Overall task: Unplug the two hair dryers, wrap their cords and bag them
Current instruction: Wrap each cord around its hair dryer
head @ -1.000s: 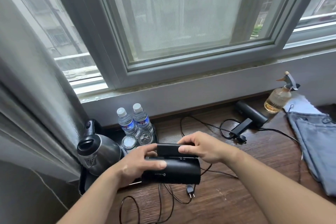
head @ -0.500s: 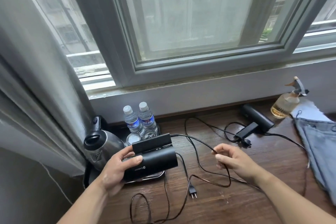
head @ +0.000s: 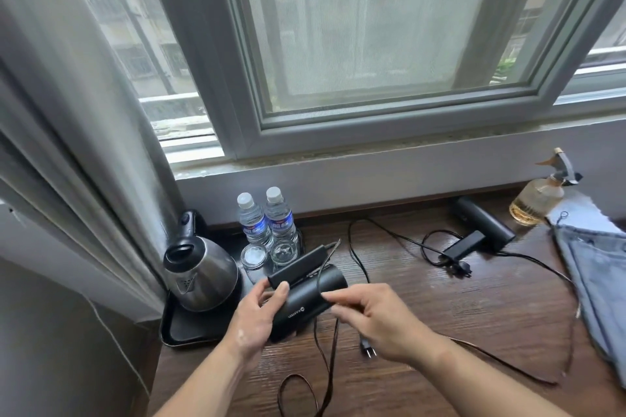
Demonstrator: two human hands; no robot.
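While the left hand (head: 252,318) grips a dryer (head: 306,303) above the tray (head: 189,332) edge, the right hand (head: 379,316) pinches its cord (head: 320,276); open bench (head: 474,308) lies right.

At lower left of the frame a kettle (head: 200,272) stands on a tray (head: 189,332), two bottles (head: 266,223) behind to its right. At centre one hair dryer (head: 306,301) is held above the desk (head: 474,315); another hair dryer (head: 481,225) lies at upper right, a spray bottle (head: 538,200) right of it.
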